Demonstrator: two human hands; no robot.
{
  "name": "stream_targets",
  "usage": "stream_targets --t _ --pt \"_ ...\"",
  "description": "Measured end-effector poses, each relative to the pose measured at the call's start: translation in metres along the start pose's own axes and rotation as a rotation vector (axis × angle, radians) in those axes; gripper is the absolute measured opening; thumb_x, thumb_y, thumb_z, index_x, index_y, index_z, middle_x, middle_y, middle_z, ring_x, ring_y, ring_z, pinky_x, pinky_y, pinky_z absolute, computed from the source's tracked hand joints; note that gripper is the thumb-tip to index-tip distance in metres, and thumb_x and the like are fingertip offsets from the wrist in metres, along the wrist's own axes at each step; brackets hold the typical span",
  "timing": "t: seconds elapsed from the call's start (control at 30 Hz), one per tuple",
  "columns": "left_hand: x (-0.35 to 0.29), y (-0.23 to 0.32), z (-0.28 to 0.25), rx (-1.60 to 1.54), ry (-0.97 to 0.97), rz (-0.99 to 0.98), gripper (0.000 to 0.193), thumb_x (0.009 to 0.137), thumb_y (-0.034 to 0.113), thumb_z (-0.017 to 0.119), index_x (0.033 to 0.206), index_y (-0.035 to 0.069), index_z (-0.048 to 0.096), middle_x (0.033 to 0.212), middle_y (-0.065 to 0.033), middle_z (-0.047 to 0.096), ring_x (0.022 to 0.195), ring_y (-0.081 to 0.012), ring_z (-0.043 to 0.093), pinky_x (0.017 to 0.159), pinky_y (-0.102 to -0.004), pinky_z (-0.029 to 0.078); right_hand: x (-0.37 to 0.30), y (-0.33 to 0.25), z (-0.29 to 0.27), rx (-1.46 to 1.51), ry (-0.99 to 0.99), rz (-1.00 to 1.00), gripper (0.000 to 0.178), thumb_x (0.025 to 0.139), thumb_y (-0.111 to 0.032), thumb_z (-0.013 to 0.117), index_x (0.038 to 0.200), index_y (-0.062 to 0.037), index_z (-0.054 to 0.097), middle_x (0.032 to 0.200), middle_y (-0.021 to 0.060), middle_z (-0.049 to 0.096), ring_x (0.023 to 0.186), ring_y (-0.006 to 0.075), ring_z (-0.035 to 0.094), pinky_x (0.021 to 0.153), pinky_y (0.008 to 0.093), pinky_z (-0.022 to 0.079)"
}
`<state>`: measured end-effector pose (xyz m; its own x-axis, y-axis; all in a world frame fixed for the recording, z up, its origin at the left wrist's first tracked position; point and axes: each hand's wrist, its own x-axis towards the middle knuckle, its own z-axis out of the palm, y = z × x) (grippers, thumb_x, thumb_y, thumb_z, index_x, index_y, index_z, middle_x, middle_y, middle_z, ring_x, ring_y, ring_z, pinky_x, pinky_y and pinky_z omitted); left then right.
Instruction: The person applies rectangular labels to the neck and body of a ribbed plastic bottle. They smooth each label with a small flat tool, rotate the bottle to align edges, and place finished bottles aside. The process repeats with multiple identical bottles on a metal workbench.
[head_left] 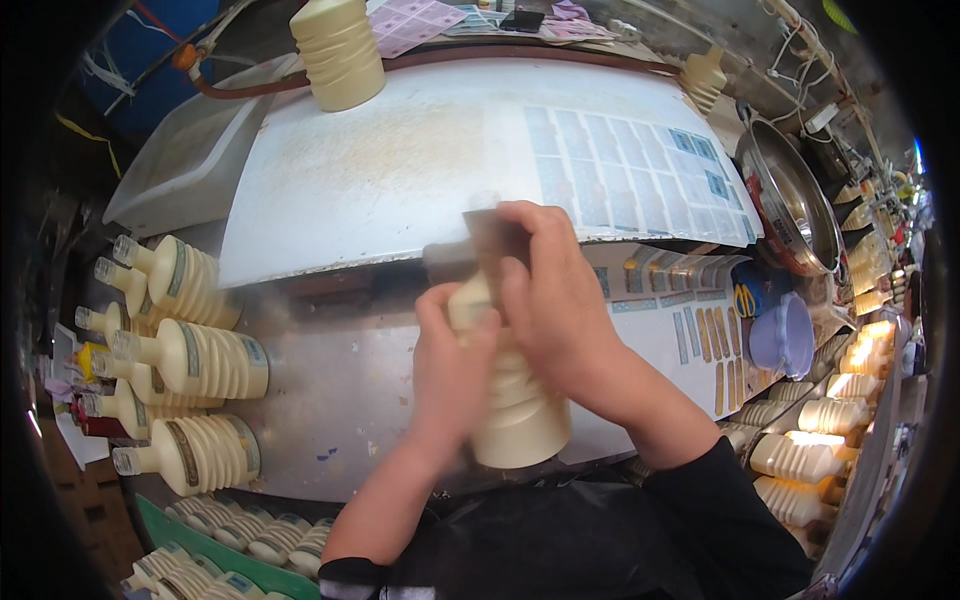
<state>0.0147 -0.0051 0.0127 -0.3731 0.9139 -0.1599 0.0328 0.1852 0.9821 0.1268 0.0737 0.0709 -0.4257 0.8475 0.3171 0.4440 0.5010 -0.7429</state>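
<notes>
A cream ribbed bottle (522,430) stands in front of me near the table's front edge, its upper part partly covered by my hands. My left hand (452,365) is closed around its shoulder, just under the neck. Above it, my right hand (565,305) pinches a dark, flat, scraper-like piece (487,232) against the upper part of the bottle. Motion blurs this piece and the bottle's top, so I cannot tell its exact kind.
Similar bottles with clear necks (215,360) lie at the left. A white board (400,150) bears a sheet of pale blue labels (620,170). Label strips (690,335), yellow-handled scissors (744,300), a lilac bucket (782,335) and a metal basin (800,190) are at the right.
</notes>
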Motion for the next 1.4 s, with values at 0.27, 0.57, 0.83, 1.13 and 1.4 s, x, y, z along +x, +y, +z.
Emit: stream_targets --t 0.27,0.57,0.83,1.13,1.4 --pt "0.008 -0.019 0.001 -0.246 -0.045 -0.057 0.035 0.108 0.033 0.042 0.133 0.007 0.042 0.121 -0.0124 0.058 0.109 -0.0192 0.056 0.097 -0.0366 0.046 -0.015 0.070 -0.011 0.047 0.126 -0.077 0.041 0.098 -0.003 0.051 0.138 0.0035 0.044 0.131 0.0198 0.052 0.120 0.0314 0.054 0.107 0.0388 0.042" --pt "-0.013 -0.015 -0.005 0.307 0.127 0.361 0.067 0.096 0.027 0.061 0.153 0.003 0.034 0.141 -0.0247 0.047 0.125 -0.0342 0.052 0.104 -0.0439 0.045 -0.017 0.065 -0.008 0.294 0.168 0.025 0.044 0.099 -0.003 0.052 0.141 0.0030 0.043 0.134 0.0145 0.051 0.120 0.0198 0.052 0.107 0.0335 0.041" --pt "-0.039 -0.011 -0.004 0.439 -0.059 0.385 0.091 0.087 0.021 0.068 0.160 -0.002 0.019 0.148 -0.0325 0.038 0.134 -0.0480 0.044 0.110 -0.0506 0.041 -0.018 0.075 -0.005 0.147 0.247 0.000 0.044 0.099 -0.007 0.052 0.141 0.0038 0.043 0.136 0.0179 0.051 0.125 0.0258 0.051 0.109 0.0371 0.041" --pt "-0.051 0.005 0.008 0.452 0.025 0.256 0.093 0.089 0.023 0.071 0.158 -0.007 0.015 0.146 -0.0313 0.046 0.129 -0.0460 0.053 0.104 -0.0490 0.045 -0.003 0.004 0.004 0.036 0.071 0.012 0.041 0.096 -0.003 0.050 0.137 0.0008 0.045 0.131 0.0234 0.052 0.120 0.0396 0.055 0.104 0.0442 0.044" --pt "-0.048 0.023 0.012 0.471 -0.069 0.113 0.069 0.092 0.038 0.066 0.147 0.004 0.043 0.143 -0.0250 0.051 0.129 -0.0468 0.051 0.103 -0.0509 0.043 0.005 -0.036 0.028 0.087 -0.020 0.014 0.034 0.112 -0.032 0.029 0.105 -0.0034 0.047 0.101 0.0239 0.057 0.089 0.0480 0.057 0.078 0.0570 0.047"
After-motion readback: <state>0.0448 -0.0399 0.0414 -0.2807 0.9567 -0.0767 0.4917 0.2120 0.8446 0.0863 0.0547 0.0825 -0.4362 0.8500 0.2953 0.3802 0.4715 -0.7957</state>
